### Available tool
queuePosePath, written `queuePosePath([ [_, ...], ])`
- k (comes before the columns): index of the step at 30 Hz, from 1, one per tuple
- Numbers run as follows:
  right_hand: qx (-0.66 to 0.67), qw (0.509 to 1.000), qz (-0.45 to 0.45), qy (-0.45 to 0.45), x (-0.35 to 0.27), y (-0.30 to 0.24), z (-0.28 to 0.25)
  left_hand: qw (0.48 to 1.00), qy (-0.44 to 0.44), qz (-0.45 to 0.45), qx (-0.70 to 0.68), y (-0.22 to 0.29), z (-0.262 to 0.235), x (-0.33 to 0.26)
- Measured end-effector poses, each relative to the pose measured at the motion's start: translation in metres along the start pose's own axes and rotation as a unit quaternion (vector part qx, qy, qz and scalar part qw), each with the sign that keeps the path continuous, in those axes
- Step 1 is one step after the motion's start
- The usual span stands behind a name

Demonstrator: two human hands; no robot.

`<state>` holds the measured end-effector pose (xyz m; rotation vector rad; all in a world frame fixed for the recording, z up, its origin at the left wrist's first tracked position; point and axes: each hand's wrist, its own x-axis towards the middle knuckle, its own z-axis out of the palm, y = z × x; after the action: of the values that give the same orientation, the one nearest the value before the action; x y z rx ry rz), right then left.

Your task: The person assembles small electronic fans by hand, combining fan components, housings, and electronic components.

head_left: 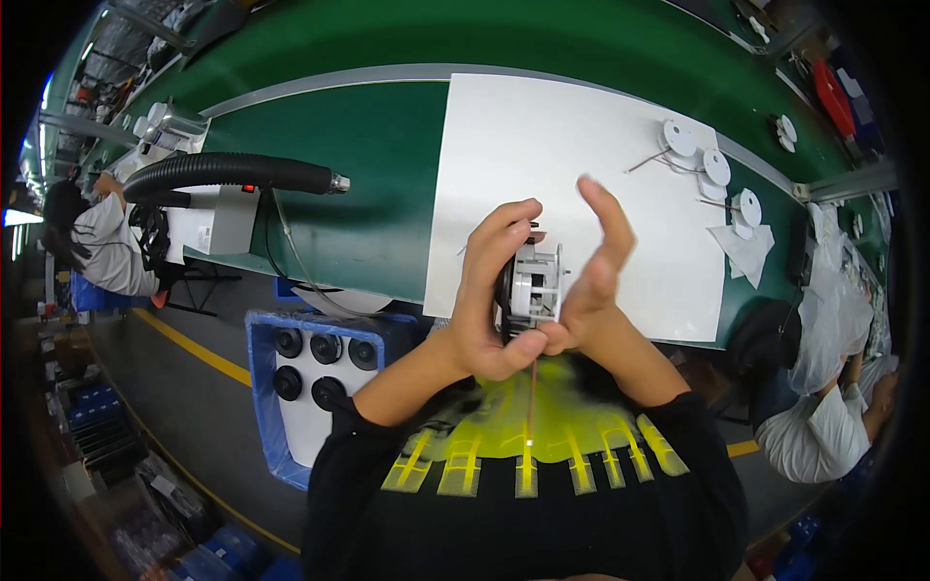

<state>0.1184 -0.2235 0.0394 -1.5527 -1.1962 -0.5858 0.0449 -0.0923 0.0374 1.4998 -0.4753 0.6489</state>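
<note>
- While the left hand (477, 298) curls around a white-and-black round part (535, 289), its thumb lies along the part's near end.
- Just right of the part, the right hand (595, 286) stands loosely open, fingers raised and apart; whether its thumb touches the part, I cannot tell.
- Nearer the body than both hands runs a thin reddish wire (531, 399).
- Beyond the right hand, rightward, lie white spools (681, 142).
</note>
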Motion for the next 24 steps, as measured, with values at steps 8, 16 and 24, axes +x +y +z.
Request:
queuePosePath([
  [8,0.208,0.972,0.034,-0.108,0.001,0.022,-0.004,0.998,0.060,0.006,0.032,0.006,-0.002,0.004],
  [16,-0.329,0.875,0.179,-0.308,0.100,0.167,-0.013,0.946,0.226,-0.153,0.173,0.025,-0.047,-0.081],
  [24,-0.552,0.706,0.248,-0.369,0.109,0.422,-0.178,0.673,0.499,-0.421,0.348,0.039,-0.102,-0.294],
])
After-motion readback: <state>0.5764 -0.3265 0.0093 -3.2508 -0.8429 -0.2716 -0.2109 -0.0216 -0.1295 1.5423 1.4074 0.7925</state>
